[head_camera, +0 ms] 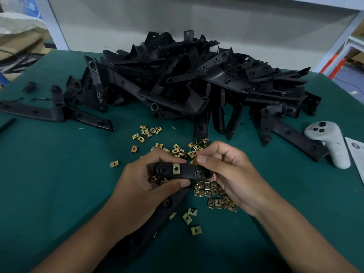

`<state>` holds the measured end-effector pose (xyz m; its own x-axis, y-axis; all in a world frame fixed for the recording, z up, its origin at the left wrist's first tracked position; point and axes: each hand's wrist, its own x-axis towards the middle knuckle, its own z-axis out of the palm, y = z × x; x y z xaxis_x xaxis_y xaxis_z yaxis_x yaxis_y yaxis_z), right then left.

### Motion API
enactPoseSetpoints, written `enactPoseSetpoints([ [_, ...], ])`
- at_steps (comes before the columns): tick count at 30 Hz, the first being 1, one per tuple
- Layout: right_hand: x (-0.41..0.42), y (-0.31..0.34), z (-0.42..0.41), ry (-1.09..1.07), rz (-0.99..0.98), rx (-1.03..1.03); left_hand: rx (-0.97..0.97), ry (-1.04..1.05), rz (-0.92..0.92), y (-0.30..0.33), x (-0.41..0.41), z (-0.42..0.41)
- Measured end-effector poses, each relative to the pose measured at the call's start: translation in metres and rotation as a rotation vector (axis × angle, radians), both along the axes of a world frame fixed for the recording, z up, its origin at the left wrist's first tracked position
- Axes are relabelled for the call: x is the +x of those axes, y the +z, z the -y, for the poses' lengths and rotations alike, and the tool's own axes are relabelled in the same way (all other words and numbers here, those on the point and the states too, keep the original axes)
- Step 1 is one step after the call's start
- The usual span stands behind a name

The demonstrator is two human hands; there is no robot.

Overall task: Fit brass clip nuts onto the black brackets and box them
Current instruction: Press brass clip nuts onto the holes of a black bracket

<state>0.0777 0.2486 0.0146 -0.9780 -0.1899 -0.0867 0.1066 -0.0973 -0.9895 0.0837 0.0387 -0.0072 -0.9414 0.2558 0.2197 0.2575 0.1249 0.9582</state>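
Amid scattered nuts (204, 191), left grip (149, 186) holds bracket (183, 172); right grip (222, 166) pinches its end.

Both forearms are bare to the frame's lower edge; left hand (145, 186) and right hand (230, 172) wear no gloves or rings.

Green-covered worktop (59, 184). Grey handheld controller (329, 142) with round buttons near its top, lying at right edge of worktop. White printed sheet (355, 154) just beside controller, cut off by frame edge. Pale grey wall panel (197, 20) behind worktop. White upright frame post (56, 24) at upper left. Bulky whitish sack (17, 24) in upper left corner. Red post (334, 66) at far right.
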Motion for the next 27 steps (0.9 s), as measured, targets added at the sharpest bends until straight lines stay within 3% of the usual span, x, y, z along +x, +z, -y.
enactPoseSetpoints([
  [14,0.001,0.0011,0.0011,0.036,-0.078,0.06,0.063,0.006,0.006,0.0006,-0.0009,-0.0014],
  [27,0.0044,0.0043,-0.0004,-0.001,-0.371,0.192,0.083,-0.011,0.019,0.0038,0.0016,-0.0038],
])
